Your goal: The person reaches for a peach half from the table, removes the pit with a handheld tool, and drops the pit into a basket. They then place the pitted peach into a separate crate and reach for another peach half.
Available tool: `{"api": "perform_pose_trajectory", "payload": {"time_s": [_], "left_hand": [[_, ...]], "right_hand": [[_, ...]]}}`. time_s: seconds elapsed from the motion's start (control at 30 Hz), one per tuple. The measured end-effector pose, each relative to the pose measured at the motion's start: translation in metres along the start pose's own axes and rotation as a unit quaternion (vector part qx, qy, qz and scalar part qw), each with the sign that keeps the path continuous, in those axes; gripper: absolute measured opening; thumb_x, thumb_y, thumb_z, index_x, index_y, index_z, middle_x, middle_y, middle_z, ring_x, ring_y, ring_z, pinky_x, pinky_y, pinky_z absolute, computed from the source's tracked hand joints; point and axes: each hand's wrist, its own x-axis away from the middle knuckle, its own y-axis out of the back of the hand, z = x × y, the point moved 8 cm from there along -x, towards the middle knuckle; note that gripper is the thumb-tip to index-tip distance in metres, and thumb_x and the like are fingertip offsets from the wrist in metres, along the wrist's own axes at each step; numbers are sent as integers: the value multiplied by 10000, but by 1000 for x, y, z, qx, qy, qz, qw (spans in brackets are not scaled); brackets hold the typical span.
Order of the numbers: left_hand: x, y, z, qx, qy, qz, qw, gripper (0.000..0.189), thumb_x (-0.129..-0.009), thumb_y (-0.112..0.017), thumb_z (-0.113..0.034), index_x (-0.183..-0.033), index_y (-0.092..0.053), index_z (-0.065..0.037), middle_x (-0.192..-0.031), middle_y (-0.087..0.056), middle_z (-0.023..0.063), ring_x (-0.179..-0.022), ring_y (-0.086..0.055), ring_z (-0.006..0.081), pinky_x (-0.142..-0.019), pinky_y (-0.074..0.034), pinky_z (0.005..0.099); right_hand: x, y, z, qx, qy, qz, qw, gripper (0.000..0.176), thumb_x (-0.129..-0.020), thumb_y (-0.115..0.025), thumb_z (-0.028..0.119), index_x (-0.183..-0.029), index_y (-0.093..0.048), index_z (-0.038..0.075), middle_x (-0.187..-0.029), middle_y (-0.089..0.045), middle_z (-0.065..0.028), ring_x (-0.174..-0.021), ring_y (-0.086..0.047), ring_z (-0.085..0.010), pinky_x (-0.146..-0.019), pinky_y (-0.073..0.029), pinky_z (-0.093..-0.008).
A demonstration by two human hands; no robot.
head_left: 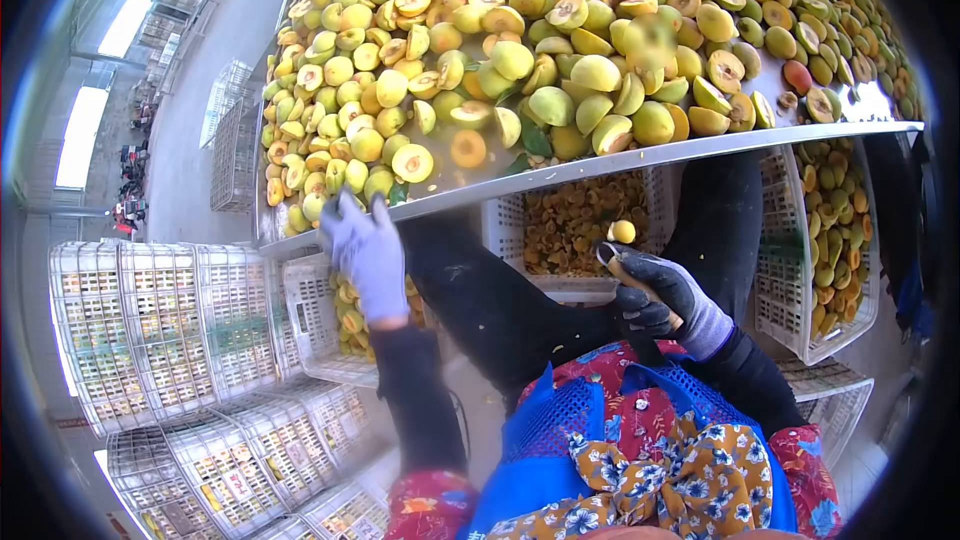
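Yellow-green halved fruits like apricots or plums point(595, 72) are heaped on a metal-edged table point(600, 157), some showing brown hollows. At the table's near left edge, my left hand point(368, 252) in a pale grey glove has its fingers apart, fingertips right by the fruit. My right hand point(680, 302), in a grey and black glove, is wrapped round a small tool with a wooden handle point(640, 278) and a curved metal tip, held over my lap. Just beyond that tip shows a small round yellow piece point(621, 231). Below it, a white crate point(508, 240) contains small brownish pieces point(575, 215).
A white crate of fruit halves point(835, 240) stands at my right, and another crate point(310, 315) is below the table at my left. Stacked white crates point(165, 315) fill the floor further left. My legs point(500, 300) straddle the middle crate.
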Motion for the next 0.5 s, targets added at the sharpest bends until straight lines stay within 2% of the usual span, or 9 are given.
{"api": "perform_pose_trajectory", "payload": {"time_s": [0.1,0.17,0.2,0.3,0.33,0.37,0.43,0.47,0.5], "left_hand": [[-37,-59,-36,-105,-50,61,991,537,-876,-671,-347,-1270,-525,-12,-1234,-523,252,-1126,-526,403,-950,-436,471],[-48,-79,-42,40,-91,73,992,525,-839,-718,-299,-1230,-526,-5,-1188,-559,226,-1095,-549,374,-935,-445,447],[-51,-83,-46,111,-113,80,984,522,-821,-741,-275,-1210,-527,-1,-1165,-577,212,-1079,-560,360,-928,-450,435],[-23,-39,-73,343,-44,95,934,443,-822,-738,-171,-1168,-523,1,-1043,-624,182,-970,-635,300,-801,-524,406],[-10,-29,-79,405,-67,60,910,382,-839,-700,-128,-1155,-525,-7,-968,-628,130,-875,-650,268,-726,-540,346],[3,-32,-80,481,-118,13,869,348,-859,-665,-116,-1168,-532,-28,-926,-627,81,-819,-653,219,-698,-541,301],[42,-35,-103,660,49,258,704,329,-879,-644,-138,-1178,-552,-35,-948,-626,76,-839,-650,187,-704,-544,274],[67,-33,-116,701,119,338,617,319,-893,-633,-155,-1182,-563,-37,-959,-628,75,-848,-648,172,-705,-544,261],[84,-33,-126,721,131,366,574,310,-916,-622,-184,-1185,-573,-36,-970,-634,77,-858,-646,158,-703,-542,250]], "right_hand": [[4,-2,2,68,16,-37,997,336,-1032,-476,321,-1257,-525,76,-624,-498,-30,-399,-423,-92,-340,-326,-214],[11,-5,10,190,62,-59,978,337,-1028,-490,318,-1192,-552,30,-609,-495,-27,-400,-431,-95,-347,-333,-224],[17,-12,15,267,98,-71,956,343,-1019,-519,338,-1037,-587,2,-664,-522,-15,-509,-449,-70,-460,-353,-206],[23,-28,20,387,174,-99,900,316,-1030,-503,331,-1039,-583,25,-674,-514,9,-568,-463,-63,-502,-362,-214],[24,-28,17,362,171,-106,910,263,-1023,-517,281,-1018,-568,23,-680,-564,-53,-611,-558,-141,-533,-417,-288],[28,-39,25,474,239,-118,839,238,-1015,-523,256,-1012,-563,22,-698,-582,-93,-634,-587,-194,-546,-432,-319],[36,-71,33,669,357,-133,639,190,-1000,-537,207,-1000,-552,18,-733,-617,-172,-681,-646,-301,-572,-461,-380],[38,-83,30,697,324,-131,627,186,-981,-542,167,-1013,-514,-14,-765,-621,-251,-770,-649,-414,-606,-483,-451],[37,-91,29,716,320,-134,606,190,-981,-540,164,-1020,-505,-18,-751,-622,-245,-753,-645,-420,-598,-482,-461]]}}
